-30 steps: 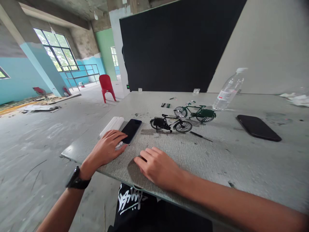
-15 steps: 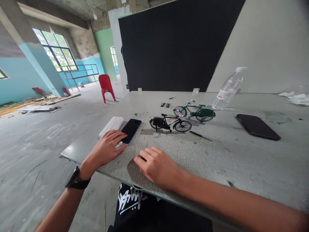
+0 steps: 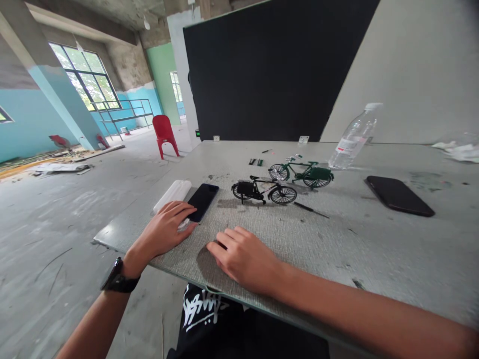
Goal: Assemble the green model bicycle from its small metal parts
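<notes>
My left hand (image 3: 168,227) lies with its fingers stretched out over the near end of a white oblong case (image 3: 174,193). Its fingertips reach the lower left edge of a dark smartphone (image 3: 204,200), and it grips nothing. My right hand (image 3: 245,257) rests on the tabletop with its fingers curled in, and nothing shows in them. Beyond the hands a black model bicycle (image 3: 264,190) stands upright. Behind it, to the right, is a green model bicycle (image 3: 301,172). A thin black screwdriver (image 3: 310,209) lies by the black bicycle's front wheel.
Several small dark parts (image 3: 256,162) lie behind the black bicycle. A clear plastic bottle (image 3: 354,139) stands at the back right, near a dark flat phone-like object (image 3: 399,195). A black panel (image 3: 277,75) rises behind the table (image 3: 337,259). A red chair (image 3: 163,134) is on the floor.
</notes>
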The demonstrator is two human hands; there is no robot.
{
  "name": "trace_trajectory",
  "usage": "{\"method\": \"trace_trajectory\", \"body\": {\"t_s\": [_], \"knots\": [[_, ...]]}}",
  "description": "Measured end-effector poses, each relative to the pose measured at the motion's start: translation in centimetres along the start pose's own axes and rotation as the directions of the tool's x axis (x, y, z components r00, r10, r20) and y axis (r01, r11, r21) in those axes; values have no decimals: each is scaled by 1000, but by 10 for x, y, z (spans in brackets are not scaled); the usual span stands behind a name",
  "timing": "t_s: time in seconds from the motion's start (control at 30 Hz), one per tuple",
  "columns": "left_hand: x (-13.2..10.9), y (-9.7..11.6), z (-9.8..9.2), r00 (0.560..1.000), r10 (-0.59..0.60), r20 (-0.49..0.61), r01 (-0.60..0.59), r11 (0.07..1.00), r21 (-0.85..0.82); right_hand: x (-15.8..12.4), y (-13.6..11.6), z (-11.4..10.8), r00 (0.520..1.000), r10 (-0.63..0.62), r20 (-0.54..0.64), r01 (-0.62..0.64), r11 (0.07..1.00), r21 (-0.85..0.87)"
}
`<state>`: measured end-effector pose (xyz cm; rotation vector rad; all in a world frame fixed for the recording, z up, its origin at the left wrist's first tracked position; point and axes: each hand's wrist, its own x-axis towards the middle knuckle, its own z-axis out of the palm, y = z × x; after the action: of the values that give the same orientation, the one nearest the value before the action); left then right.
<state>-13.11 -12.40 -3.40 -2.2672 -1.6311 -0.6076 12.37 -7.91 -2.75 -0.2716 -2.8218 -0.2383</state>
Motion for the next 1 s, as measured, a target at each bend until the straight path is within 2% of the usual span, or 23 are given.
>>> {"method": "trace_trajectory", "body": {"t_s": [0.63, 0.83, 1.0], "knots": [[0, 1, -1, 1000, -16, 21, 16, 1000, 13, 0, 0, -1, 1000, 17, 14, -17, 1000, 26], [-6, -1, -9, 990, -54, -127, 68, 991, 113, 0, 0, 0, 1000, 10, 19, -11, 999, 39], [-19, -7, -11, 992, -38, -119, 51, 992, 112, 0, 0, 0, 1000, 16, 8, -16, 999, 44]]}}
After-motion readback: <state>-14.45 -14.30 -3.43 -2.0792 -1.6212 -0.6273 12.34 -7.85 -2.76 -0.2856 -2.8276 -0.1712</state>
